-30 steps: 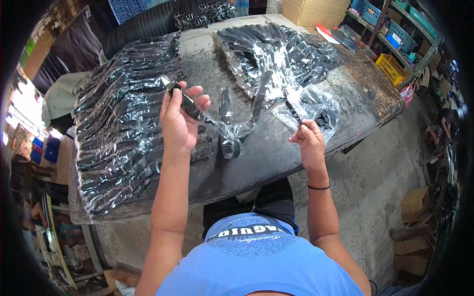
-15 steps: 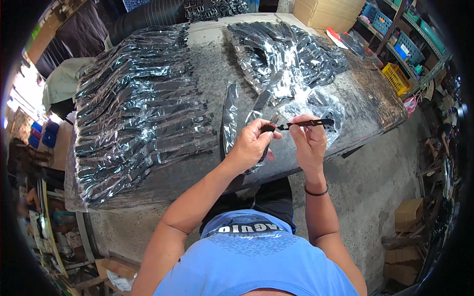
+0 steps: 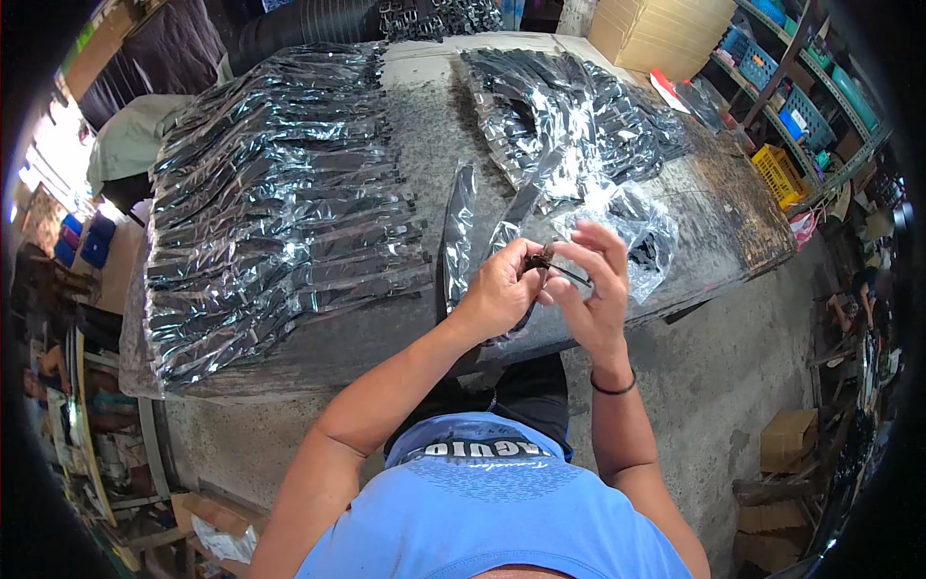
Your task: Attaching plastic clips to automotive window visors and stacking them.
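Observation:
My left hand (image 3: 503, 288) is closed on a black belt (image 3: 536, 261), pinching it by its buckle end in front of my body. Part of the belt hangs below the fingers, mostly hidden. A thin dark edge of it reaches across to my right hand (image 3: 600, 294), whose thumb and forefinger curl round it while the other fingers are raised. Just beyond my hands lies a crumpled clear plastic bag (image 3: 659, 232) with something black inside. One belt in a clear sleeve (image 3: 460, 227) lies by itself to the left of my hands.
A wide row of sleeved black belts (image 3: 289, 212) covers the table's left part. Another shiny pile (image 3: 579, 116) lies at the far middle. Behind stand a cardboard box (image 3: 656, 39) and a heap of buckles (image 3: 439, 17). Shelves with a yellow basket (image 3: 779, 177) rise at right.
The black strap end that stuck out past my right fingers no longer shows there. My right hand has turned, its fingers lifted and curled toward the left hand.

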`<state>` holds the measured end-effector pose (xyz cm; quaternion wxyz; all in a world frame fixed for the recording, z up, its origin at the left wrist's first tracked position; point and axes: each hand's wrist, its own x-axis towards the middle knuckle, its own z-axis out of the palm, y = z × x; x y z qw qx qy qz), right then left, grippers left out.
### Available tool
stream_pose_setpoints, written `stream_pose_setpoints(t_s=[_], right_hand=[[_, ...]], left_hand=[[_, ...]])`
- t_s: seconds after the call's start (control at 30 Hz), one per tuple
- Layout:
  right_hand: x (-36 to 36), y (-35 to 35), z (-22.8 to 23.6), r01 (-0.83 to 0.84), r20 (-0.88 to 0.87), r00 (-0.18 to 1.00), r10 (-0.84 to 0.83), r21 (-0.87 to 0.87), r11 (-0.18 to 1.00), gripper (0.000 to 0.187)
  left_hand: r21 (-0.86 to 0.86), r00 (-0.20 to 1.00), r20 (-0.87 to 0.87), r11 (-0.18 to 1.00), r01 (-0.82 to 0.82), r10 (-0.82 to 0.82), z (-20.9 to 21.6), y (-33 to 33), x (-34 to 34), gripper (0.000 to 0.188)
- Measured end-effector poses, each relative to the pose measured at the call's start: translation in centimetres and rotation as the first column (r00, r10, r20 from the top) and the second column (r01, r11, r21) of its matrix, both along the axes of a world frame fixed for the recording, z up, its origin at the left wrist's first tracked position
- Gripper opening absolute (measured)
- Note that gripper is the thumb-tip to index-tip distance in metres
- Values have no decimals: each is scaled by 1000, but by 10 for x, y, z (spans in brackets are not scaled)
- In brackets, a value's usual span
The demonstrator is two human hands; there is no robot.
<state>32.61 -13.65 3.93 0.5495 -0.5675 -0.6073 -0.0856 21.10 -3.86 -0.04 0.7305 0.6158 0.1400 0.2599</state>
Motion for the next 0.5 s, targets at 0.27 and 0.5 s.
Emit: stream_pose_setpoints(t_s=[0.27,0.5], right_hand=[[1,-5,-4,94,36,995,-93,-29,995,16],[1,-10,-11,-66,-526,845,92,69,995,23]], left_hand=[[71,994,-111,997,-8,15,33,-13,-7,23],[34,990,27,989,141,-142,15,-6,-16,38]])
